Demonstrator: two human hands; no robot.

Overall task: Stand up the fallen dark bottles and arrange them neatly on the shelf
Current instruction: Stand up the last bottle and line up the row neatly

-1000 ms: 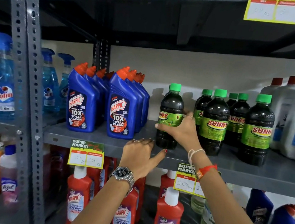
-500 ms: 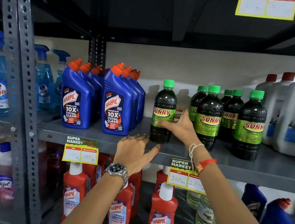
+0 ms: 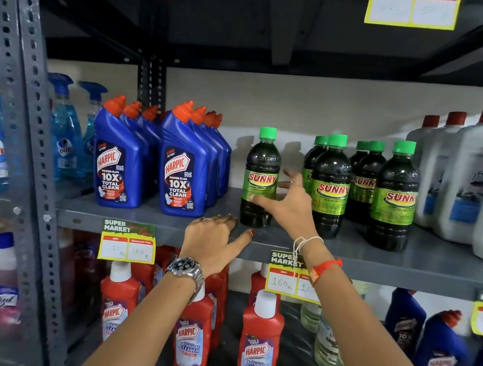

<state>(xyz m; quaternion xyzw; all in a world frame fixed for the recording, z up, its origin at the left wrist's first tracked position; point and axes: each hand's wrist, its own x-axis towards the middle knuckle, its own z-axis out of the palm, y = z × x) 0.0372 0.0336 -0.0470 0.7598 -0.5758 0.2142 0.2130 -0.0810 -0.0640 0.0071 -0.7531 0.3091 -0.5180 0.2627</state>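
Several dark Sunny bottles with green caps and green labels stand upright on the grey shelf (image 3: 435, 266). One dark bottle (image 3: 261, 167) stands alone to the left of the group (image 3: 331, 190), with a gap between them. My right hand (image 3: 290, 205) is in that gap, its thumb lying across the lone bottle's lower label and its fingers spread apart beside and behind the bottle. My left hand (image 3: 215, 241) lies palm down on the shelf's front edge, just left of and below that bottle, holding nothing.
Blue Harpic bottles (image 3: 183, 170) stand close to the left of the lone bottle. White jugs with red caps (image 3: 463, 184) fill the right end. Price tags (image 3: 128, 242) hang from the shelf edge. Red Harpic bottles (image 3: 259, 344) stand on the shelf below.
My right hand's fingers have loosened from around the lone bottle and spread. The bottle stays upright in the same spot. My left hand stays on the shelf edge.
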